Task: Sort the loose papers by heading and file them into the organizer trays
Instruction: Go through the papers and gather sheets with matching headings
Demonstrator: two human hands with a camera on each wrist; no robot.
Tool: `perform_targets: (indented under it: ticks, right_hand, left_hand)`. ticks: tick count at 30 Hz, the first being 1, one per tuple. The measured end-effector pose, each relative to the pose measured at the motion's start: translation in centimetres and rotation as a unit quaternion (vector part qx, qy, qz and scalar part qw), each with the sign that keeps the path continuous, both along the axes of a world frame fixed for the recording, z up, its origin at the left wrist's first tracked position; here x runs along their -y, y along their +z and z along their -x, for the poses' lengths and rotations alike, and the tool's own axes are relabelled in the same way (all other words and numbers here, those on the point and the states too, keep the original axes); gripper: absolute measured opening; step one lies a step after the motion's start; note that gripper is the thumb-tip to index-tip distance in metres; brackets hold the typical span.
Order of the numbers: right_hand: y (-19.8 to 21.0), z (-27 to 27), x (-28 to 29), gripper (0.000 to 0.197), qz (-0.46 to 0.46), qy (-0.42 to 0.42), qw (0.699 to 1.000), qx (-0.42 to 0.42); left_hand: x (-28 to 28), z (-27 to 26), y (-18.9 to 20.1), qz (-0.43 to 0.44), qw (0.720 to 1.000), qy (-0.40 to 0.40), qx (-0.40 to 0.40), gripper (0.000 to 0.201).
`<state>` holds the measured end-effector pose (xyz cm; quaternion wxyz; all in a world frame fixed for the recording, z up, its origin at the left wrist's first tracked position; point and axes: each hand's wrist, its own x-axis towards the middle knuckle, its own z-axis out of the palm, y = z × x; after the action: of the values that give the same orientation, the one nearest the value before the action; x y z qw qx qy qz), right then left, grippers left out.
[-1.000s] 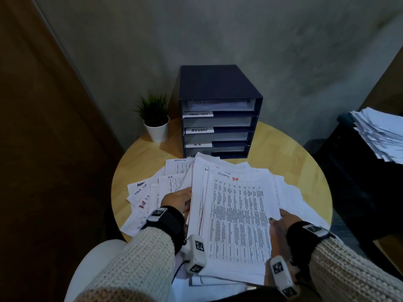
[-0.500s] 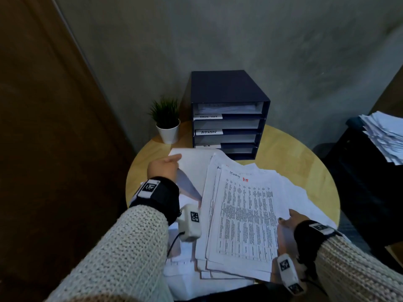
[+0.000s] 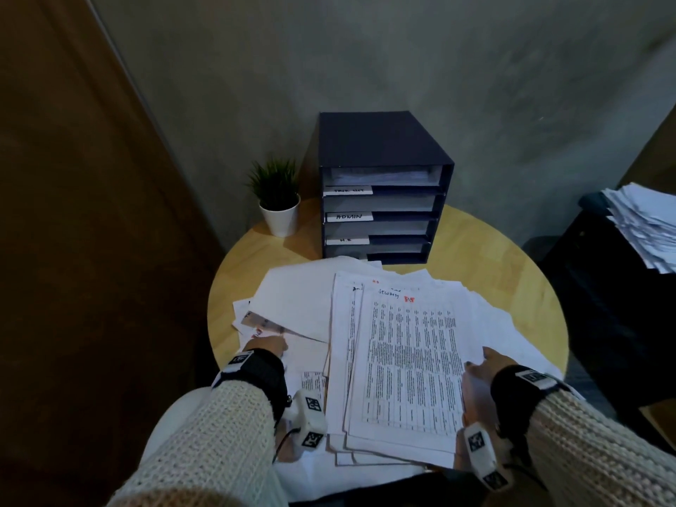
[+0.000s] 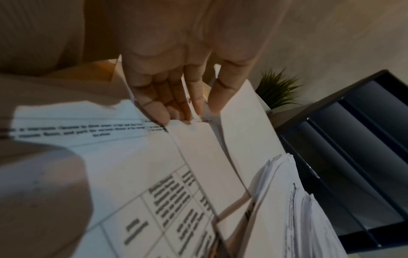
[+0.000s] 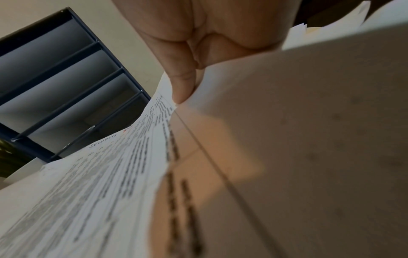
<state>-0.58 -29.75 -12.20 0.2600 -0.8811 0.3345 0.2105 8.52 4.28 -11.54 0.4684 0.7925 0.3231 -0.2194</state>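
Stack (image 3: 406, 364) pinched at its right edge by right hand (image 3: 483, 375), straight fingers of left hand (image 3: 269, 345) pressed on loose sheets (image 3: 292, 305) left of stack, organizer (image 3: 380, 192) far.

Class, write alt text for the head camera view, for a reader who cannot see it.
A person's right hand grips a stack of printed papers on a round wooden table, while the left hand touches loose sheets beside it. Behind stand a dark organizer with labelled trays and a small potted plant.
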Motion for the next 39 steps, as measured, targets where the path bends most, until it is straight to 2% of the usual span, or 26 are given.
perform_targets:
  ticks: [3,6,7,10,17,20,22,24,27,30,32,33,35,36,37,38,39]
  right_hand:
    - [-0.1,-0.1,0.1,0.063,0.004,0.002,1.000,-0.003]
    - [-0.3,-0.2,0.1,0.064,0.003,-0.001,1.000,-0.009]
    - [-0.3,-0.3,0.1,0.064,0.003,-0.002,1.000,-0.009]
    - [-0.3,-0.3,0.1,0.064,0.003,-0.003,1.000,-0.008]
    - [-0.6,-0.5,0.3,0.064,-0.004,-0.005,1.000,-0.005]
    - [-0.5,-0.5,0.3,0.064,-0.004,-0.005,1.000,-0.003]
    - [-0.7,-0.5,0.4,0.063,-0.002,0.001,1.000,-0.005]
    - [-0.7,-0.5,0.5,0.062,0.001,0.005,1.000,-0.009]
    - [-0.8,-0.6,0.5,0.063,0.001,0.011,1.000,-0.016]
    - [-1.0,-0.7,0.7,0.065,0.000,0.018,1.000,-0.025]
    - [-0.9,-0.6,0.6,0.065,-0.004,0.015,1.000,-0.024]
    - [-0.9,-0.6,0.7,0.065,-0.012,0.012,1.000,-0.024]
    - [-1.2,-0.5,0.8,0.067,-0.043,0.001,0.999,-0.023]
    - [-1.4,-0.4,0.9,0.068,-0.060,-0.007,0.998,-0.020]
    - [-1.4,-0.4,1.0,0.069,-0.074,-0.016,0.997,-0.017]
    - [-1.5,-0.4,1.1,0.069,-0.080,-0.025,0.996,-0.014]
    - [-1.5,-0.4,1.1,0.069,-0.078,-0.028,0.996,-0.013]
  left_hand:
    - [0.5,0.1,0.8,-0.058,0.998,-0.021,0.024,0.038]
    - [0.8,0.3,1.0,-0.041,0.995,-0.052,0.069,0.057]
    - [0.9,0.3,0.4,-0.044,0.994,-0.052,0.090,0.058]
    - [0.9,0.4,0.7,0.004,0.995,0.027,0.101,0.053]
    - [-1.7,-0.5,2.3,-0.008,0.987,0.088,0.136,0.041]
    - [-2.0,-0.3,2.4,0.017,0.984,0.097,0.146,0.040]
    - [-1.5,-0.3,2.2,0.051,0.984,0.117,0.123,0.057]
    - [-1.1,-0.9,0.9,0.081,0.984,0.119,0.107,0.083]
    - [-0.9,-2.9,-3.2,0.172,0.966,0.166,0.100,0.121]
    - [-0.2,-5.0,-8.1,0.178,0.965,0.173,0.092,0.133]
    - [0.3,-6.9,-11.2,0.142,0.974,0.154,0.083,0.142]
    - [0.3,-7.8,-11.9,0.124,0.976,0.161,0.077,0.144]
    - [1.6,-5.5,-6.7,0.098,0.980,0.159,0.063,0.137]
    - [2.7,-3.3,-2.0,0.090,0.983,0.144,0.069,0.118]
    - [3.3,-1.9,1.1,0.075,0.985,0.133,0.075,0.094]
    - [3.6,-1.3,2.5,0.054,0.987,0.128,0.081,0.077]
    - [3.7,-1.2,2.9,0.039,0.989,0.118,0.084,0.069]
